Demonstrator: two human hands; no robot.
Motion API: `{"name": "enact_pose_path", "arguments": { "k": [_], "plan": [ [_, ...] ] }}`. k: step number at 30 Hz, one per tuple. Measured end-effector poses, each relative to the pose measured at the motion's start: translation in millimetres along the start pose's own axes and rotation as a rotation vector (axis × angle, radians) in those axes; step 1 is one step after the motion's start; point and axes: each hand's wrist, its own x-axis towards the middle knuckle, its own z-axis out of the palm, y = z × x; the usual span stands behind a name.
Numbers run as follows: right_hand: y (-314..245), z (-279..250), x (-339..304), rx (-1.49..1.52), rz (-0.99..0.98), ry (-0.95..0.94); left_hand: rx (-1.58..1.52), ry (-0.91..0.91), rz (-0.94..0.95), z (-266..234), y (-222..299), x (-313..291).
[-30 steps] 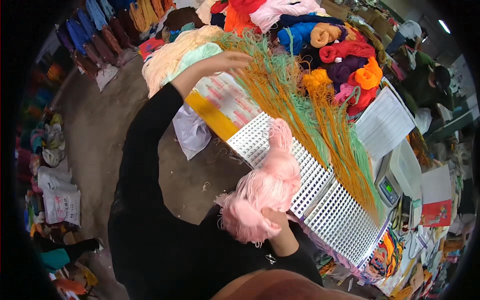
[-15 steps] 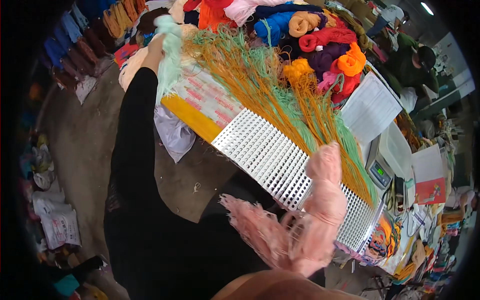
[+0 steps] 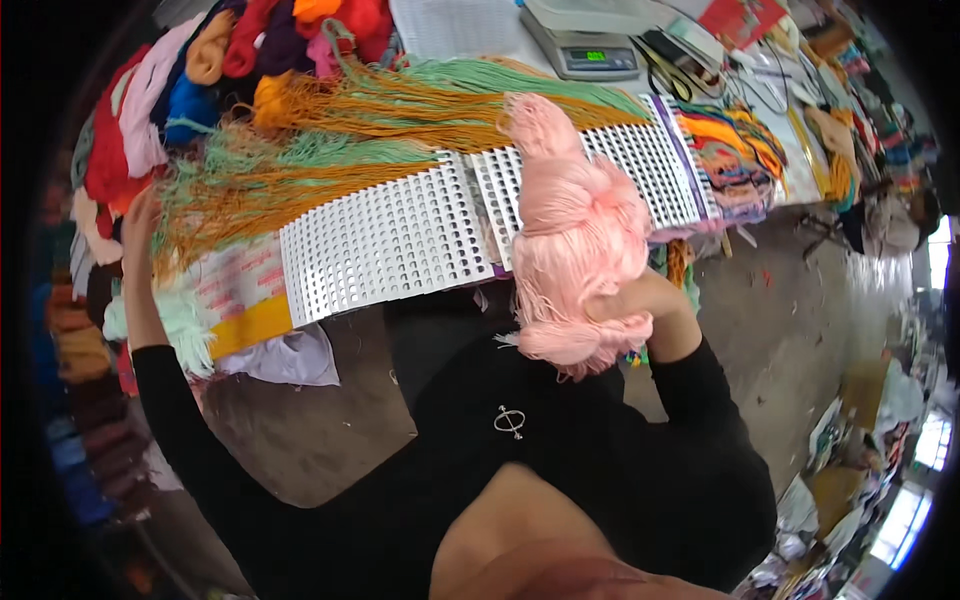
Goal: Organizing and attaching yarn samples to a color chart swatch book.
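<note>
A large skein of pale pink yarn [image 3: 580,225] hangs over the front of the perforated white boards. My right hand [image 3: 635,300] is closed on its lower part, with the fingertips sunk in the strands. On the far left, my left hand [image 3: 143,225] reaches to the edge of the piled yarn, beside a red skein [image 3: 115,175]; its fingers are too unclear to read. A mint-green skein [image 3: 185,325] lies by my left wrist. Long orange strands [image 3: 400,110] and green strands [image 3: 480,75] spread across the white perforated board [image 3: 385,245] and behind it.
Behind the strands stand a digital scale [image 3: 585,55] and a sheet of paper [image 3: 450,28]. Bundled multicoloured yarn [image 3: 735,155] lies at the board's right end. A white bag [image 3: 290,358] hangs below the table's yellow edge [image 3: 250,325].
My view has swung to the right. The left hand has left the mint-green skein, which now lies lower by my wrist. My right hand has come into view, gripping the pink skein.
</note>
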Motion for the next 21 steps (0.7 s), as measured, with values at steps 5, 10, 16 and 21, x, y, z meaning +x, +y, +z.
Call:
{"name": "enact_pose_path", "arguments": {
  "k": [5,10,16,21],
  "plan": [
    [4.1,5.2,-9.0,-0.03,0.086,-0.108,-0.378,-1.15,0.021,186.7,204.0,-190.0],
    [19.6,1.5,-24.0,0.38,0.227,-0.284,-0.916,-1.227,-0.37,296.2,259.9,-291.3],
    [71.0,-21.4,-41.7,0.868,-0.194,-0.312,-1.021,-0.76,-0.218,303.7,272.6,-305.2],
    [99.0,-44.7,-71.5,0.732,-0.239,-0.163,-0.938,-0.704,-0.252,290.9,259.7,-315.2]
  ]
}}
